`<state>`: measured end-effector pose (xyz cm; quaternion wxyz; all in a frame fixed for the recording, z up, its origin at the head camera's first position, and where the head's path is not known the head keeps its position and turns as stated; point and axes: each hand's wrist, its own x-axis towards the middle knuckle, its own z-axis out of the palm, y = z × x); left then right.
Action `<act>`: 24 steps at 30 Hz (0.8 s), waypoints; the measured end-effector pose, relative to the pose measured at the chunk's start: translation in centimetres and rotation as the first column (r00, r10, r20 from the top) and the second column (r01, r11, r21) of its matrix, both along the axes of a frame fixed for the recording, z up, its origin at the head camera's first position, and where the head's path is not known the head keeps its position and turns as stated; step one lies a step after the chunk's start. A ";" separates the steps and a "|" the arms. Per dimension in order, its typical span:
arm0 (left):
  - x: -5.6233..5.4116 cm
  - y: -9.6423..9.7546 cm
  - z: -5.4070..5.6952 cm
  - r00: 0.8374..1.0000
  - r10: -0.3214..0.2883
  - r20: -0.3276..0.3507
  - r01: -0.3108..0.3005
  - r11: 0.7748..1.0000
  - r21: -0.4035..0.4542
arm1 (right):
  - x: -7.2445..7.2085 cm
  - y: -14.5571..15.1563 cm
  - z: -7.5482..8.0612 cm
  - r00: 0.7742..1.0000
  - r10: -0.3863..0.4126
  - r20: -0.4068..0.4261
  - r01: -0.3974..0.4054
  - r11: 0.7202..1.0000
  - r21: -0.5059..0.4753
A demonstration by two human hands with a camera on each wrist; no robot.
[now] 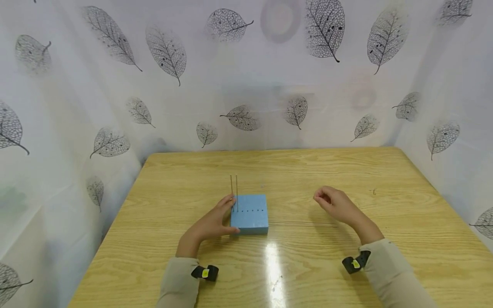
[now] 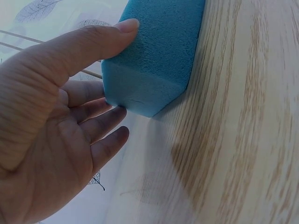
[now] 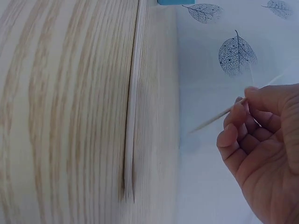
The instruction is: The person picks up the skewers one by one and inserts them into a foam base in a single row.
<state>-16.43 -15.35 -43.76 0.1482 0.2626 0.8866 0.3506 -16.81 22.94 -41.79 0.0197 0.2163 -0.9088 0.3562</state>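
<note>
A blue foam block (image 1: 252, 203) with a row of small holes lies on the table, two thin wooden skewers (image 1: 236, 188) upright in its leftmost holes. My left hand (image 1: 209, 222) grips the block's left end; in the left wrist view the thumb (image 2: 124, 30) lies on the front face and the other fingers are at the far side. Off to the right, above the table, my right hand (image 1: 339, 206) pinches a skewer (image 3: 210, 122) between thumb and fingertips. The skewer's pointed end shows in the right wrist view; in the head view it is too thin to make out.
Several loose skewers (image 1: 300, 223) lie side by side on the wooden table (image 1: 185, 171), running right from behind the block's right side. A leaf-print curtain (image 1: 246, 94) hangs along the back and sides of the table.
</note>
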 end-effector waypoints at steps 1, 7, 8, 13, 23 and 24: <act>0.0 0.0 0.0 1.000 0.000 0.001 0.000 1.000 -0.001 | 0.0 0.0 0.0 1.000 0.002 0.006 -0.002 1.000 -0.013; 0.0 -0.1 -0.1 1.000 0.005 0.002 -0.005 1.000 0.000 | 0.0 -0.5 0.3 0.999 0.025 0.048 -0.020 0.995 -0.096; 0.0 -0.1 -0.1 1.000 0.006 0.002 -0.006 1.000 0.000 | 0.0 -0.6 0.3 0.998 0.027 0.052 -0.021 0.994 -0.106; 0.0 -0.2 0.0 1.000 0.006 0.011 -0.006 1.000 0.010 | -0.2 -1.5 0.5 0.999 0.034 0.010 -0.032 0.988 -0.150; -0.1 -0.2 -0.1 1.000 -0.006 0.009 0.006 1.000 0.021 | -0.2 -4.2 2.0 0.995 0.076 -0.063 -0.087 0.973 -0.212; -0.1 -0.2 -0.1 1.000 -0.007 0.008 0.007 1.000 0.019 | -0.1 -4.7 2.4 0.994 0.084 -0.066 -0.096 0.971 -0.218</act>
